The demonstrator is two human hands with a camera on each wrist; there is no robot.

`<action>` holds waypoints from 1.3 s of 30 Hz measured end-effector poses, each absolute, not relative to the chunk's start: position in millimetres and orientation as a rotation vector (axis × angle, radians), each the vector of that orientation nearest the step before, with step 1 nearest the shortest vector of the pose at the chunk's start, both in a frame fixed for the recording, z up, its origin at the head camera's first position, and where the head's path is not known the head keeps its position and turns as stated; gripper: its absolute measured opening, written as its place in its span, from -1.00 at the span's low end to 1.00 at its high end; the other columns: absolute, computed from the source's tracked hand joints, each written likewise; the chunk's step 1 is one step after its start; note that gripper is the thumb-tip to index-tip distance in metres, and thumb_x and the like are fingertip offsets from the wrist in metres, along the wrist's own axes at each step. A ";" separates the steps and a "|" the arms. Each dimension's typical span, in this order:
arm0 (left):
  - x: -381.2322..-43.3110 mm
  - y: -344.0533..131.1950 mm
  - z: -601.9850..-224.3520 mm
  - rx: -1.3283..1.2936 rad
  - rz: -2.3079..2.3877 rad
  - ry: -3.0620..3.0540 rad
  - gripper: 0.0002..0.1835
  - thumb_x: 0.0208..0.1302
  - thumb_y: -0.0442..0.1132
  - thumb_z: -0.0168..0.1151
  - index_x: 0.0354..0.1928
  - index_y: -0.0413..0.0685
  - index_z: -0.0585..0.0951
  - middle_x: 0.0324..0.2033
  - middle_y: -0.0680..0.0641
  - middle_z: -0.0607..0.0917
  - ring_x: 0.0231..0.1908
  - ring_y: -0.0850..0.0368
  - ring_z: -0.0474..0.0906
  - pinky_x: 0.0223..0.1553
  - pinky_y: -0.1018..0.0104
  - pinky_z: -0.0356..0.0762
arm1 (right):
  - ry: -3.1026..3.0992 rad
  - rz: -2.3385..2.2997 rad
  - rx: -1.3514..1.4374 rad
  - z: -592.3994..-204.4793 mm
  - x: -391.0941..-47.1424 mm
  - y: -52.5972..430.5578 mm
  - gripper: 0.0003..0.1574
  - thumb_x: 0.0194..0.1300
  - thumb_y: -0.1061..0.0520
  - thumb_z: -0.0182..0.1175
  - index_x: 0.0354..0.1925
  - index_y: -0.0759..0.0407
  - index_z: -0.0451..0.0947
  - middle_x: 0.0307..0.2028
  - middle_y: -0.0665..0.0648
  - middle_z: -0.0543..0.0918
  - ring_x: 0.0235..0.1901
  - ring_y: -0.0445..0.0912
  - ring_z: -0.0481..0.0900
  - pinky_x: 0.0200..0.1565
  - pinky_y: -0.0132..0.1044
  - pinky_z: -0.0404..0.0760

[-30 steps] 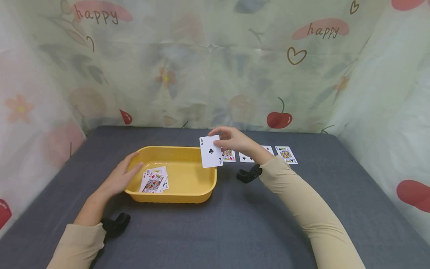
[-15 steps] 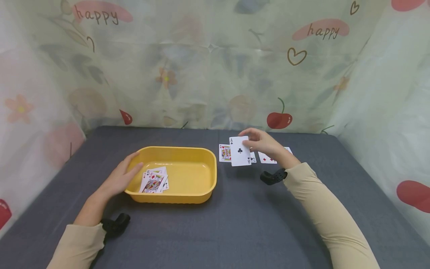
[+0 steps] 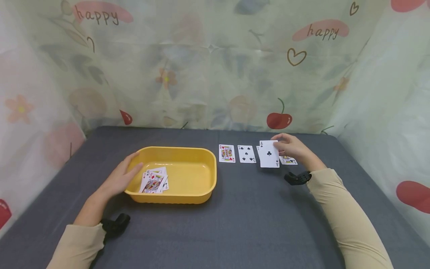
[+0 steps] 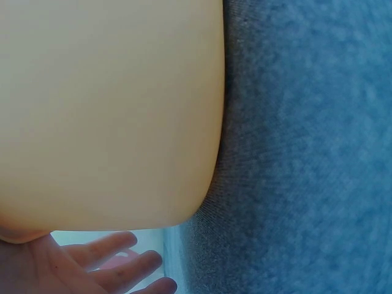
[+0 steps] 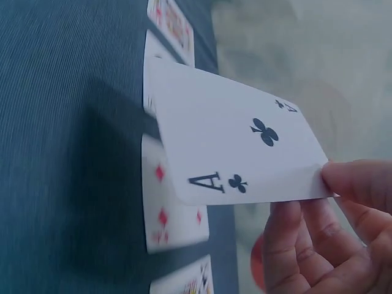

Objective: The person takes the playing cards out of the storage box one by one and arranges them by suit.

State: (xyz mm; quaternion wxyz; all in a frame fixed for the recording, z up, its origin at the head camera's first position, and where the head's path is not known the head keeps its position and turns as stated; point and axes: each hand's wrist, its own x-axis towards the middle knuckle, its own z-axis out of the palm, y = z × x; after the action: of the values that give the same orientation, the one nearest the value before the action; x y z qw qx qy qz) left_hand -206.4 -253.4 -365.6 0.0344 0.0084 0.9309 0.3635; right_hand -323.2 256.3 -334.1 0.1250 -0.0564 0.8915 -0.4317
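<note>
My right hand [image 3: 293, 147] pinches the ace of clubs [image 3: 269, 154] by its edge, thumb on the face and fingers behind. In the right wrist view the ace of clubs [image 5: 245, 135] is tilted above the table, over part of a diamond card [image 5: 174, 214]. A king of hearts [image 3: 227, 153] and a five of spades [image 3: 246, 154] lie to its left, another face card [image 3: 288, 160] under my right hand. My left hand [image 3: 118, 175] holds the left rim of a yellow tray [image 3: 178, 198], thumb inside; several fingers extend outside. Several cards [image 3: 153, 181] lie overlapping in the tray.
A dark grey cloth [image 3: 242, 220] covers the table. Behind it hangs a patterned curtain [image 3: 208, 74], with more hanging at both sides. Each wrist wears a black band mount [image 3: 115, 224].
My right hand has carried the ace of clubs rightward from the tray's right rim, past the king of hearts and five of spades, to over the diamond card. My left hand stays put.
</note>
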 end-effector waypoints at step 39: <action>-205.4 -252.7 -364.5 0.022 1.110 2.859 -0.22 0.42 0.17 -0.25 0.45 -0.20 -0.11 0.39 -0.43 -0.01 0.34 -0.40 -0.03 0.27 -0.32 -0.02 | 2.500 -1.031 -0.029 -372.8 -311.2 344.1 -0.47 0.31 0.02 0.12 0.04 0.44 0.39 -0.31 -0.08 0.54 -0.33 -0.27 0.44 -0.26 -0.41 0.51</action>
State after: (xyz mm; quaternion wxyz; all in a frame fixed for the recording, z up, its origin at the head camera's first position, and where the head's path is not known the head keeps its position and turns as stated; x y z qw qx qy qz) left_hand -205.4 -252.7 -364.5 0.0376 0.0072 0.9315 0.3616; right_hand -311.2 344.1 -372.8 0.2170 -0.0104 0.9023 -0.3723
